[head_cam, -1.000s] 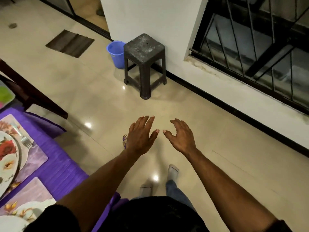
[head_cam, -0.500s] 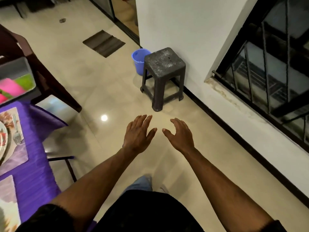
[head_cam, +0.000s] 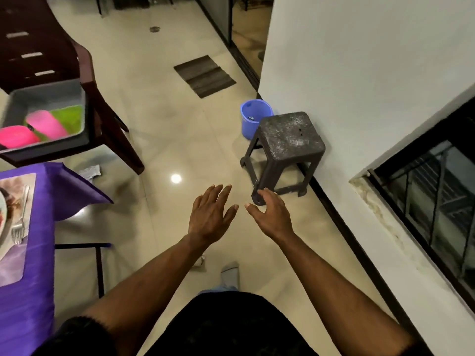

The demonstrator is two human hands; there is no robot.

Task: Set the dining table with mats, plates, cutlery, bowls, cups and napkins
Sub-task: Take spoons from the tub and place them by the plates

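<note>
— What did the head camera show of the hands?

— Both were stretched out over the tiled floor [head_cam: 159,119], palms down, holding nothing. The left hand [head_cam: 209,214] had its fingers straight and slightly spread; the right hand [head_cam: 272,214] had its fingers loosely bent, thumb pointing toward the left. The two thumbs were near each other but apart.

— And the table setting?

— At the left edge. The worktop [head_cam: 33,291] wore a purple cloth, and on it lay a patterned mat [head_cam: 15,253] with a fork [head_cam: 19,224] on it, just beside the rim of a plate [head_cam: 2,222] cut off by the frame. Well apart from both hands.

— Anything further back?

— A grey tub [head_cam: 46,98] sat on a dark chair [head_cam: 84,73] behind the worktop, with pink cups [head_cam: 43,125] and a green one [head_cam: 68,116] inside.

— On the right?

— A dark stool [head_cam: 290,140] stood by the white wall [head_cam: 359,60], a blue bucket [head_cam: 253,114] just behind it. A floor mat [head_cam: 204,76] lay further off. A socked foot [head_cam: 230,274] showed below the arms.
</note>
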